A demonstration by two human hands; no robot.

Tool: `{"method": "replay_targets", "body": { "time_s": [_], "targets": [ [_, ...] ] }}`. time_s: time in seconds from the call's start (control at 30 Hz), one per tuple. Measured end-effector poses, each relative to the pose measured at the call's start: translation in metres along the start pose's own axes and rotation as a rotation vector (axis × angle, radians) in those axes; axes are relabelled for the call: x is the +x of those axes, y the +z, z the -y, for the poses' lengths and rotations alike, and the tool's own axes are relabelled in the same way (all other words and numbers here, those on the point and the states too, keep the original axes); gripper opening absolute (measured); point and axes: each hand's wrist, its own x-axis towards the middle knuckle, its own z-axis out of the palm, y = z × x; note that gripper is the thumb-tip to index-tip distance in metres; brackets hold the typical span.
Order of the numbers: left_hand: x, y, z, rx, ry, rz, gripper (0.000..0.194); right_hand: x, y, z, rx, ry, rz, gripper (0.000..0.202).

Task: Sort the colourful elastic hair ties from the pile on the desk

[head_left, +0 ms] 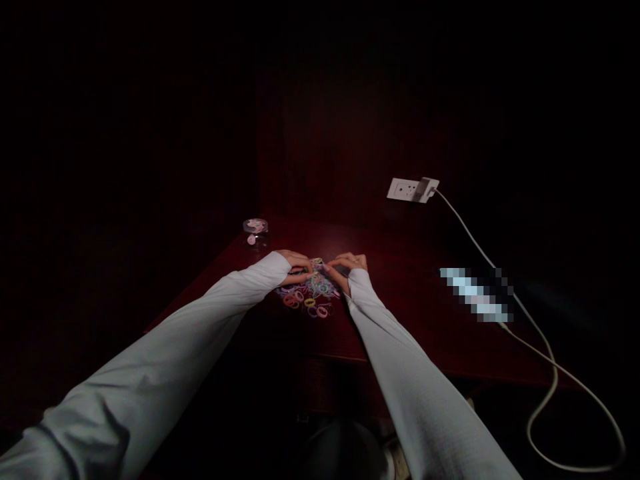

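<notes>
While picking through the pile of coloured bands (pixel 320 288), use fingertips rather than palms, the better, by judgement, to lift one small ring without dragging along others. Steady the heap lightly with a finger of the left hand (pixel 299 265) and draw a single loop free with the right hand (pixel 346 265). In such dim light, probably best to spread any tangle thin before pinching, and to work inward from the looser rings at the near side, such as the yellow band (pixel 310 303) and the pink band (pixel 322 311). Mind the sleeve cuffs (pixel 277 268), close enough to snag or sweep rings aside.

Note the left hand at the left side of the pile, partly closed, with thumb and fingers bent inward; opposite, the right hand, likewise curled, thumb and forefinger near each other. Too dark and small to tell of any band gripped in either. Find the pile on the dark red table (pixel 400 287), between and around the fingertips, with stray rings spread nearer the body. Beyond the left wrist, a clear jar (pixel 255 235), apart from the bands.
</notes>
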Motion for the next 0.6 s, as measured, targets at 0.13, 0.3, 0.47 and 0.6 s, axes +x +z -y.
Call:
{"method": "replay_targets", "body": {
  "time_s": [0.13,0.3,0.47,0.6],
  "targets": [
    [-0.001,-0.005,0.001,0.062,0.045,0.014,0.042,0.006,-0.016,-0.011,-0.095,0.302,-0.201,0.027],
    [-0.005,-0.012,-0.008,0.133,0.022,0.010,0.052,0.006,-0.035,-0.021,-0.267,0.595,-0.355,0.028],
    [-0.009,-0.014,-0.015,0.101,0.030,0.017,0.067,0.004,-0.034,-0.023,-0.334,0.632,-0.277,0.036],
    [-0.011,-0.017,-0.014,0.040,0.034,0.008,0.068,0.005,-0.029,-0.030,-0.330,0.593,-0.286,0.043]
  ]
}}
